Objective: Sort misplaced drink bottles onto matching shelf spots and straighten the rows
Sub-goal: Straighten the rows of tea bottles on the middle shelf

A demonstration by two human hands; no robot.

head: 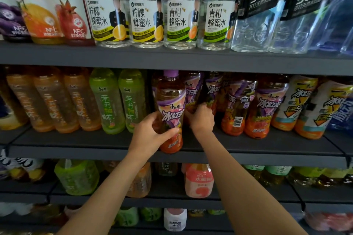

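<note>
Fingers of right hand (202, 118) (tips hidden) wrap a half-hidden tea bottle (193, 93).

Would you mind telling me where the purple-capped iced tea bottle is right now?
The purple-capped iced tea bottle stands at the middle shelf's front edge, centre of the head view, gripped by the left hand, just right of the green tea bottles.

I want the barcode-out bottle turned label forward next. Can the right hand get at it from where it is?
Probably yes. The right hand grips a bottle just left of the barcode-out bottle, which stands at the row's front with open shelf before it. It must let go first.
</note>
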